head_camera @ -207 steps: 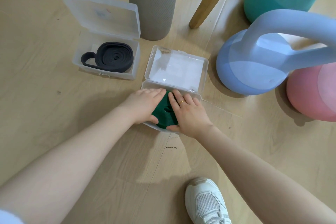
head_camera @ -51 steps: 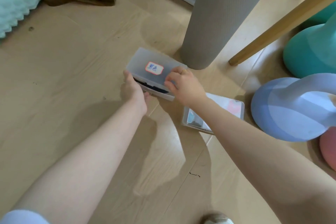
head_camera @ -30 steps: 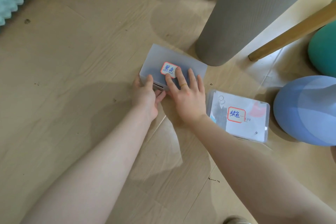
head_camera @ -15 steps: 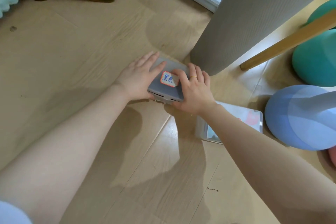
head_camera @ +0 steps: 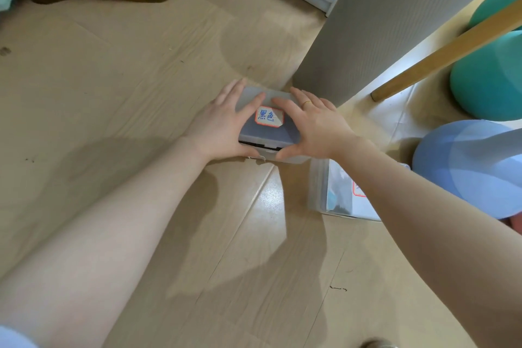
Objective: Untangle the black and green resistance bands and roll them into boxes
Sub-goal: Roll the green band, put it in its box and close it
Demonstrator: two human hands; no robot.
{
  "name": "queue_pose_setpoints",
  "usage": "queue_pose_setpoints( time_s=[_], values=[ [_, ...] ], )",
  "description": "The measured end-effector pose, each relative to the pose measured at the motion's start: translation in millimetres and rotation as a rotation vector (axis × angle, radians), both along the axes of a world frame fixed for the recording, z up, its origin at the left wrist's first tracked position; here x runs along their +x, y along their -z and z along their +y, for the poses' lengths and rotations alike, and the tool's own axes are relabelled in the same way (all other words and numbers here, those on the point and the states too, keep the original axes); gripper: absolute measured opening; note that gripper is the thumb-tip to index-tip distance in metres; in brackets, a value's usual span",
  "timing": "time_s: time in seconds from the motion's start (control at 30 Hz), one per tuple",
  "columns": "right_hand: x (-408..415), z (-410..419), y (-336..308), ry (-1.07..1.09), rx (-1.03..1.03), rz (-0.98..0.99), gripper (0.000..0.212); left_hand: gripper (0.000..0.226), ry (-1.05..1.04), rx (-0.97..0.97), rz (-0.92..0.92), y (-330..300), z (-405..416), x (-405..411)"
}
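A translucent plastic box [head_camera: 268,133] with a red-bordered label [head_camera: 269,117] is set on the wooden floor [head_camera: 113,87] at the centre of the frame, just left of a grey cylinder [head_camera: 375,28]. A dark strip of the black band [head_camera: 261,146] is glimpsed through the gap under its lid. The left hand [head_camera: 223,124] is laid on the lid's left part with fingers straight and spread, thumb at the front edge. The right hand [head_camera: 313,124] is pressed flat on the right part, fingers extended, a ring worn. A second closed box [head_camera: 336,192], partly hidden by the right forearm, is seen at lower right, beside a blue kettlebell [head_camera: 469,169].
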State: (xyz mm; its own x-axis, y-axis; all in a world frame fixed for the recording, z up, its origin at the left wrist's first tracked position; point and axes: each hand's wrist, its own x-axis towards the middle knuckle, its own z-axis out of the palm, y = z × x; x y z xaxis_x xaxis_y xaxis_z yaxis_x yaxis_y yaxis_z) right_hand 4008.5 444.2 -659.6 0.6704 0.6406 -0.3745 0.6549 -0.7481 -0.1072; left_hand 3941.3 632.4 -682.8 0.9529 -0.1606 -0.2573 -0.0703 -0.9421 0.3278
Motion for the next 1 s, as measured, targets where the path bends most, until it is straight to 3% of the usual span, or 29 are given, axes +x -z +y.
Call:
queue_pose_setpoints(
  time_s=[0.2, 0.4, 0.6, 0.87, 1.0],
  values=[
    [-8, 0, -2, -0.017, 0.010, -0.033, 0.095, 0.088, 0.020, 0.149, -0.050, -1, -12, -6],
    [-16, 3, 5, -0.018, 0.021, -0.108, 0.092, 0.074, 0.030, 0.176, -0.076, 9, -14, -16],
    [-29, 5, 20, -0.030, -0.015, -0.212, 0.089, 0.054, 0.093, 0.196, -0.362, 35, -14, -29],
    [-48, -12, 51, -0.027, 0.109, -0.385, 0.067, 0.058, 0.098, 0.191, -0.484, 52, -13, -31],
    [-55, -14, 64, 0.018, 0.266, -0.436, 0.058, 0.060, 0.115, 0.160, -0.499, 56, -11, -29]
  ],
)
